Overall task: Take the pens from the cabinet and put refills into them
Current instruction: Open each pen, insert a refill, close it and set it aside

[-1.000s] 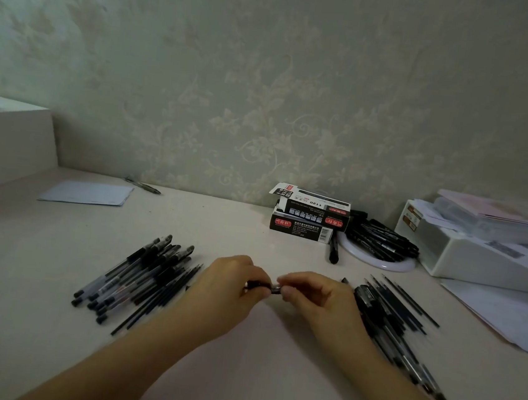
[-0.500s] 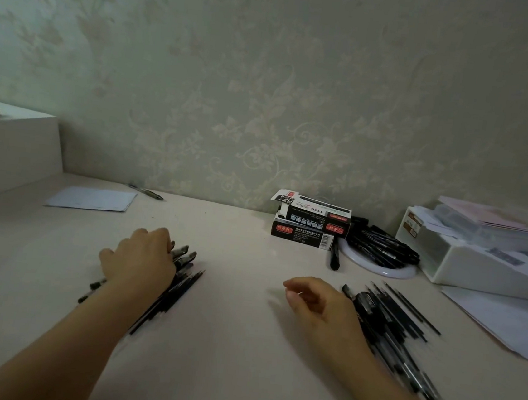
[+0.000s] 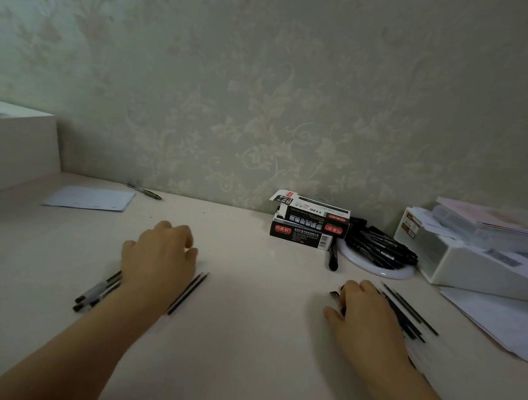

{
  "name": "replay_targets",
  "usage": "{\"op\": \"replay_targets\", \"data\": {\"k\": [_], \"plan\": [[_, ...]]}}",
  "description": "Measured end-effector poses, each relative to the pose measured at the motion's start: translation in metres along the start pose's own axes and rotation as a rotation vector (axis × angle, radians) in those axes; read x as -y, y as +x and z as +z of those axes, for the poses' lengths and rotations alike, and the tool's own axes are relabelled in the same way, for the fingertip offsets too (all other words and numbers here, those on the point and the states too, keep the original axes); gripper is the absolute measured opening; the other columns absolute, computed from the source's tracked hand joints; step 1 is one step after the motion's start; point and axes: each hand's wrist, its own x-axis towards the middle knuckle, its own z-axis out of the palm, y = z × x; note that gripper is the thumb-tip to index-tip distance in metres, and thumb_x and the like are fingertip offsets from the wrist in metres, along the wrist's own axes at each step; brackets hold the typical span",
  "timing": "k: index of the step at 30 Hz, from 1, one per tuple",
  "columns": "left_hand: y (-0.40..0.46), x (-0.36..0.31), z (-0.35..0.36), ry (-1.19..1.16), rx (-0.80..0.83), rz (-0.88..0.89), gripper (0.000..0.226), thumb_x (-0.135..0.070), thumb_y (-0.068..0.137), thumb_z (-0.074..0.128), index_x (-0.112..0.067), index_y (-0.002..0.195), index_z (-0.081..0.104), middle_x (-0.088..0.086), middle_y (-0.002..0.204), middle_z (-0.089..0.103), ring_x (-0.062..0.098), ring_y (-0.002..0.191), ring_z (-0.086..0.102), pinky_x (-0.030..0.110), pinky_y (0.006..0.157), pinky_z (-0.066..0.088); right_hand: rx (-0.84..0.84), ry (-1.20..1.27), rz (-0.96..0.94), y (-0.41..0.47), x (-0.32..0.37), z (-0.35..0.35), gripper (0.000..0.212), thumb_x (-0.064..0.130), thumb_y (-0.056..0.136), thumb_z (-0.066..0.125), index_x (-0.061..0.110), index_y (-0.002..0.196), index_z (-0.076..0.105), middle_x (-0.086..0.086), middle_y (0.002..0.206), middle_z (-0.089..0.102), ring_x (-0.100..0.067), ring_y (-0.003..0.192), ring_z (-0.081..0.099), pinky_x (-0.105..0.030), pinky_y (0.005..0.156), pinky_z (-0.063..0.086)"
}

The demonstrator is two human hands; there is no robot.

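A pile of black pens [image 3: 96, 291] lies on the desk at the left, with thin refills [image 3: 189, 291] at its right side. My left hand [image 3: 159, 257] rests palm-down on this pile, fingers loosely curved, and hides most of it. A second pile of pens and thin refills [image 3: 407, 309] lies at the right. My right hand [image 3: 364, 314] lies on that pile. The dark end of a pen [image 3: 336, 297] sticks out between its thumb and fingers, which curl round it.
Two stacked pen boxes [image 3: 310, 226] stand by the wall, beside a white round dish [image 3: 379, 269] heaped with black pens. A loose pen [image 3: 333, 259] lies in front. A white tray with papers [image 3: 477, 261] sits far right, a paper sheet [image 3: 90, 198] far left.
Both hands held one pen together at the middle a second ago. The left hand carried it to the left pile; the right hand moved onto the right pile and closed on a pen.
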Motion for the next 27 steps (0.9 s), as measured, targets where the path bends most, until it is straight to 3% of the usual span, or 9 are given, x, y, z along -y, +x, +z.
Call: {"op": "replay_targets", "data": {"k": [5,8,11,15,17,21,24,27], "plan": [[-0.025,-0.028,0.009,-0.249,-0.009,0.275,0.01,-0.03,0.09,0.056,-0.027,0.089,0.066,-0.009,0.088,0.058,0.01,0.075,0.057,0.028,0.073,0.048,0.026,-0.026,0.037,0.001,0.001,0.001,0.022,0.038,0.096,0.054,0.018,0.105,0.049,0.001,0.106,0.054,-0.013,0.092,0.052,-0.024,0.07,0.039],[-0.039,-0.041,0.02,-0.35,0.105,0.398,0.009,-0.028,0.089,0.057,-0.028,0.087,0.066,-0.012,0.084,0.056,0.001,0.065,0.049,0.015,0.065,0.039,0.027,-0.047,0.065,0.002,0.0,0.002,0.024,0.039,0.098,0.051,0.017,0.108,0.048,0.0,0.109,0.055,-0.013,0.091,0.053,-0.023,0.069,0.04],[-0.048,-0.05,0.03,-0.443,0.251,0.44,0.009,-0.026,0.087,0.059,-0.027,0.088,0.068,-0.012,0.082,0.06,-0.001,0.064,0.049,0.006,0.06,0.034,0.059,-0.065,0.069,0.004,-0.002,0.006,0.031,0.04,0.102,0.043,0.014,0.116,0.053,-0.002,0.114,0.058,-0.016,0.099,0.057,-0.025,0.078,0.046],[-0.052,-0.051,0.036,-0.535,0.324,0.385,0.007,-0.029,0.086,0.061,-0.028,0.088,0.068,-0.012,0.075,0.059,0.0,0.063,0.052,0.007,0.058,0.038,0.081,-0.103,-0.017,0.006,0.003,0.008,0.025,0.042,0.101,0.042,0.019,0.1,0.054,0.002,0.103,0.058,-0.013,0.092,0.055,-0.025,0.074,0.043],[-0.052,-0.049,0.038,-0.561,0.335,0.358,0.006,-0.029,0.086,0.062,-0.028,0.088,0.068,-0.011,0.072,0.059,0.0,0.06,0.052,0.009,0.057,0.041,0.051,0.057,-0.073,0.007,0.007,0.008,0.022,0.042,0.098,0.049,0.022,0.092,0.054,0.007,0.091,0.056,-0.009,0.081,0.054,-0.026,0.07,0.046],[-0.051,-0.051,0.039,-0.661,0.336,0.32,0.017,-0.047,0.087,0.062,-0.03,0.086,0.067,-0.012,0.076,0.064,-0.001,0.064,0.057,0.009,0.057,0.041,0.023,0.76,0.044,0.009,0.021,0.003,0.023,0.047,0.093,0.056,0.026,0.086,0.061,0.006,0.069,0.063,-0.001,0.061,0.056,-0.018,0.058,0.044],[-0.053,-0.058,0.036,-0.789,0.417,0.305,0.03,-0.06,0.082,0.057,-0.032,0.087,0.065,-0.011,0.077,0.067,0.002,0.065,0.062,0.015,0.057,0.047,0.156,1.146,0.181,0.006,0.031,0.003,0.027,0.038,0.096,0.053,0.013,0.092,0.063,0.007,0.061,0.063,-0.001,0.053,0.056,-0.015,0.053,0.047],[-0.055,-0.059,0.034,-0.762,0.441,0.384,0.024,-0.053,0.087,0.056,-0.031,0.091,0.062,-0.008,0.079,0.068,0.006,0.067,0.062,0.025,0.062,0.052,0.324,1.244,0.123,-0.001,0.036,0.007,0.021,0.024,0.099,0.053,0.009,0.089,0.064,0.003,0.064,0.067,-0.008,0.059,0.063,-0.016,0.058,0.05]]}}
